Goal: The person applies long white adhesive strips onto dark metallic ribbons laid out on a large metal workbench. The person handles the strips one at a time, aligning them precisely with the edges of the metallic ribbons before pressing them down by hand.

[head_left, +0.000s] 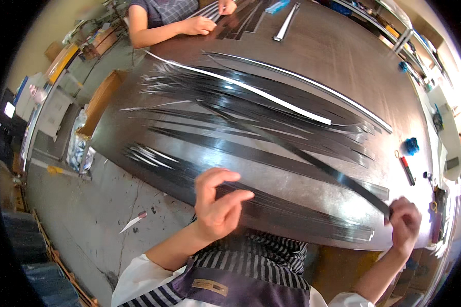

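Observation:
My right hand (404, 222) is closed on the near end of a long black strip (312, 161), which stretches up and left across the table. My left hand (217, 204) hovers over the table's near edge with thumb and forefinger apart and nothing between them. Below it lies a bundle of thin dark strips (302, 212), with several whitish ends at its left. In the middle spreads a larger pile of dark strips (215, 92). A white strip (271, 97) lies across that pile, and a black-and-white strip (312, 82) runs along its far side.
Across the table (343, 56), a co-worker's hand (200, 25) rests on more strips. At the right are a blue bundle (411, 146) and a red-and-black pen-like tool (407, 170). An open cardboard box (100, 105) stands left of the table; a white scrap (131, 223) lies on the floor.

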`<state>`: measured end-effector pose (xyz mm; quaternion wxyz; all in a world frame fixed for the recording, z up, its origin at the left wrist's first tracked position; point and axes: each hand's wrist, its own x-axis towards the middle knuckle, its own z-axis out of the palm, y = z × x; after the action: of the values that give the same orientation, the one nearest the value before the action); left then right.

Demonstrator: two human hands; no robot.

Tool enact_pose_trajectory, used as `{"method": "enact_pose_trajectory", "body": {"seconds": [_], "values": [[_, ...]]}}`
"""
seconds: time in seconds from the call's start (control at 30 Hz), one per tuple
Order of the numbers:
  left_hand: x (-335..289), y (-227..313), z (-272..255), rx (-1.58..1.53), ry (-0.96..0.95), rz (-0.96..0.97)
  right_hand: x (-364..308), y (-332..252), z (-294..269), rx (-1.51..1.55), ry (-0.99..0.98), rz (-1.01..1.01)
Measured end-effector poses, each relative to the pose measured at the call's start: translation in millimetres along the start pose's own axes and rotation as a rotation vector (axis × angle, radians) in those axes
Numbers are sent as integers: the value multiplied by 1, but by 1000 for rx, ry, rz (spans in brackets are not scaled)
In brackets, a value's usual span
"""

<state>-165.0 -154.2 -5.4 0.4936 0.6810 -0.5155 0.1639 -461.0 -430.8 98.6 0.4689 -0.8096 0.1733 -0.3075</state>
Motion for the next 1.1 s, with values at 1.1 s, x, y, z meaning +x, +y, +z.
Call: {"method": "enact_pose_trajectory", "body": {"seconds": [1.1], "values": [[-27, 14, -13, -52, -100, -491, -125, 45, 29, -74, 717, 593]]}}
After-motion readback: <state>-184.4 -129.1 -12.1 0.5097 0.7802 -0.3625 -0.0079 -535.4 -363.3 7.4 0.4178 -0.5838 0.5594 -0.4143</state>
